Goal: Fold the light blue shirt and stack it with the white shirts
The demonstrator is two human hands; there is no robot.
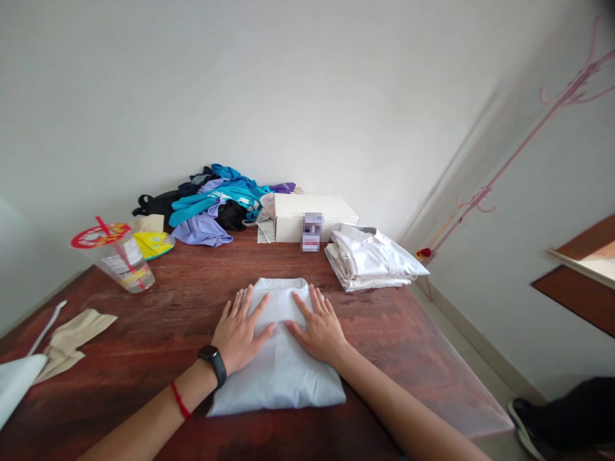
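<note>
A pale grey-white folded shirt (281,378) lies flat before me on the wooden table, its collar end pointing away. My left hand (245,333) rests on the upper left part of it, fingers spread. On the upper right part lies my right hand (317,323), also with fingers apart and palm down. Both hands press on the cloth without gripping it. To the right and farther back sits a stack of folded white shirts (369,259), the top one showing its collar.
A white box (312,208) stands against the wall beside a heap of blue, purple and black clothes (225,198). At left are a plastic cup with a straw (120,256), a yellow packet (154,244) and crumpled brown paper (72,339). A pink coat rack (521,153) leans at right.
</note>
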